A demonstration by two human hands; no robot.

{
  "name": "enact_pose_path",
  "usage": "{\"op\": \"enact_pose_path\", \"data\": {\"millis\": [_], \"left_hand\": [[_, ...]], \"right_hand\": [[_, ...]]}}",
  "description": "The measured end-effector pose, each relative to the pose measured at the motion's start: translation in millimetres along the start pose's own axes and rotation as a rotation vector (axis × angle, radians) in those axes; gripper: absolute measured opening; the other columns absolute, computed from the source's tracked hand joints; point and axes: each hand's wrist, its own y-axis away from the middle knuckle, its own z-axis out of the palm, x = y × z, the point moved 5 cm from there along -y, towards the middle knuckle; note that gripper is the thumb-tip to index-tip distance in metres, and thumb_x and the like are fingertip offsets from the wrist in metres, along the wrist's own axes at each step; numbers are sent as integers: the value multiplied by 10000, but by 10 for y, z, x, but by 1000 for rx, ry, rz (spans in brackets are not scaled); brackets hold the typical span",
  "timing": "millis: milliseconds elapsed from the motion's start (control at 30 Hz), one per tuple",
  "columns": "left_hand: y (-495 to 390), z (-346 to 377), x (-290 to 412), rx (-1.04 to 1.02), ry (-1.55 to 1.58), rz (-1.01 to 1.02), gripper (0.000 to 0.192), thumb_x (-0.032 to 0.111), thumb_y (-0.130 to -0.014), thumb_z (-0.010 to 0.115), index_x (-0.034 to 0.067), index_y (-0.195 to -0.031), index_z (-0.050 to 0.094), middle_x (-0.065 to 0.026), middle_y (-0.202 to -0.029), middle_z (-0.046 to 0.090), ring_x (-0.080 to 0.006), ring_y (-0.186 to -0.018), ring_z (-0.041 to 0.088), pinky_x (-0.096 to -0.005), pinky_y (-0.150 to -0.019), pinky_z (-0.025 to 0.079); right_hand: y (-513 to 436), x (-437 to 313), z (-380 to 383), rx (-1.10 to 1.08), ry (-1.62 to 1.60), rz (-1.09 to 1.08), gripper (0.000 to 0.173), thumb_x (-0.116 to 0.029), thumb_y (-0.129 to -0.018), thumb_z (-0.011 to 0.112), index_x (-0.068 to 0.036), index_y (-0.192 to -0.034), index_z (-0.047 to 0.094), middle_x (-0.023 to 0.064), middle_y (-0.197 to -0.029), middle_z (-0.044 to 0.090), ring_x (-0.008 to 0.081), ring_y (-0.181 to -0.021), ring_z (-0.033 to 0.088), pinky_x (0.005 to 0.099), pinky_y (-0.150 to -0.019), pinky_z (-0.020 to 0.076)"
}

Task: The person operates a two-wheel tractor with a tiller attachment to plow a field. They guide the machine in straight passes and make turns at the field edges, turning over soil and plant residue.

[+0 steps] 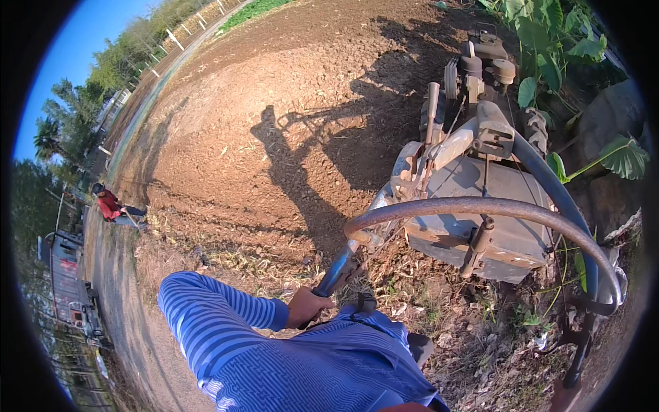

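Note:
My left hand (308, 307) is closed around the black grip at the end of the left handlebar (337, 265) of a walk-behind tiller, close to my waist. At the lower right rim, my right hand (566, 396), dim and partly cut off, is around the end of the right handlebar (583, 350). A rusty curved bar (479, 206) joins the two handlebars. Beyond it lie the tiller's dusty metal tine cover (479, 185), an upright lever (432, 110) and the engine (473, 67). The tines are hidden under the cover.
Tilled brown soil (221, 139) stretches ahead and left. Large-leaved plants (545, 51) and a rock (610, 121) stand close on the tiller's right. A person in red (108, 203) holds a long-handled tool beside a dirt path (118, 288). A vehicle (87, 319) stands farther left.

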Motion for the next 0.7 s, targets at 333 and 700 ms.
{"op": "enact_pose_path", "data": {"millis": [333, 700], "left_hand": [[160, 851, -156, 133, 7, 18, 260, 149, -789, 749, -8, -633, 611, -66, -525, 569, -139, -424, 525, -301, -413, 379], [135, 1906, -401, 146, 188, 24, 162, 98, -752, 743, 19, -700, 611, -38, -567, 557, -126, -447, 516, -278, -415, 416]], "right_hand": [[-945, 906, 252, 17, -87, -76, 443, -185, -699, 703, -19, -1105, 639, 94, -712, 576, 198, -651, 524, 376, -621, 450], [-1455, 1263, 124, 105, 108, -99, 526, -197, -689, 735, -7, -1157, 587, 233, -885, 645, 434, -832, 615, 510, -754, 481]]}}
